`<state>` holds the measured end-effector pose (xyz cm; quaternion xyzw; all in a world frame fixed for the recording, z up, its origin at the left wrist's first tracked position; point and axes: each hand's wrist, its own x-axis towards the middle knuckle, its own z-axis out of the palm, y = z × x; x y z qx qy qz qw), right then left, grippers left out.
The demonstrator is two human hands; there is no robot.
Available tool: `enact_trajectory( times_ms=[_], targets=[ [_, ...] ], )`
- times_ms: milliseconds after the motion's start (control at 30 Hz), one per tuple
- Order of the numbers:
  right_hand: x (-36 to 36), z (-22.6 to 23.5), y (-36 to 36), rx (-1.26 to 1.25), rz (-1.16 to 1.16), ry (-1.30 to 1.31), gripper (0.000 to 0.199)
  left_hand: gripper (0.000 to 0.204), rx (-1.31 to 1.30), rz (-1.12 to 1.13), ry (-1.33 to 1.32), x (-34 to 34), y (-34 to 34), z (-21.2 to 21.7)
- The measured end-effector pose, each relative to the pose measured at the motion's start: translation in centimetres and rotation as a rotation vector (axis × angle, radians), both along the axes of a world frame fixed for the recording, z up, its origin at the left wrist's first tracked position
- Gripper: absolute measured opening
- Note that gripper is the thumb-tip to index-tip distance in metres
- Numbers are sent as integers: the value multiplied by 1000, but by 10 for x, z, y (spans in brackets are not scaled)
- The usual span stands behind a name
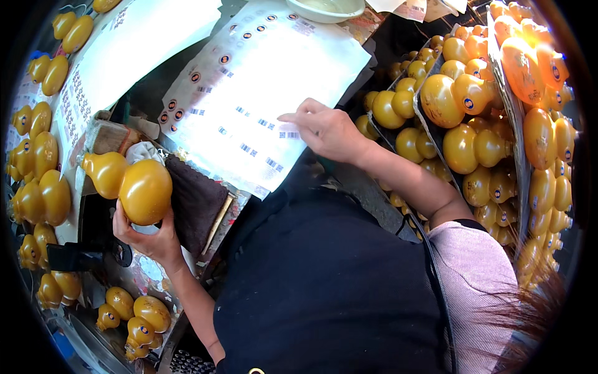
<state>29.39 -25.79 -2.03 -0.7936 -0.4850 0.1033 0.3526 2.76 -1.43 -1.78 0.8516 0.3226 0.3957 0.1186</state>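
Note:
My left hand point(144, 235) is closed around the wide base of a glossy mustard-yellow gourd-shaped bottle point(146, 192). The bottle lies tilted, its narrower end toward the upper left; no label shows on the side facing me. Over the right part of a white decal sheet point(268, 75), my right hand point(327, 132) is open, with a finger stretched out to the left among small dark printed decals. Its fingertips touch or hover just above the sheet; I cannot tell which. Round dark-and-orange decals point(225, 59) are scattered on the sheet's left and far parts.
Racks of yellow gourd bottles point(461, 149) stand close on my right. More gourd bottles point(43, 146) line the far left, and several point(140, 318) sit at the lower left. A pale bowl point(327, 7) is at the back. A dark cloth point(194, 199) lies beside the held bottle.

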Motion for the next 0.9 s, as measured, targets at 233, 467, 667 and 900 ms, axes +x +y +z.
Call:
enact_trajectory(
  times_ms=[233,467,667,900],
  targets=[
    [-16,-26,-30,214,-203,134,19,79,23,39,50,11,-6,3],
    [-25,-38,-13,57,-687,1215,36,88,-29,10,-33,11,-10,3],
    [-15,-8,-38,-32,-585,1252,12,88,-214,-4,-60,0,-7,6],
    [-6,51,0,-74,-215,669,11,93,-300,-30,-106,-1,-5,3]
  ],
)
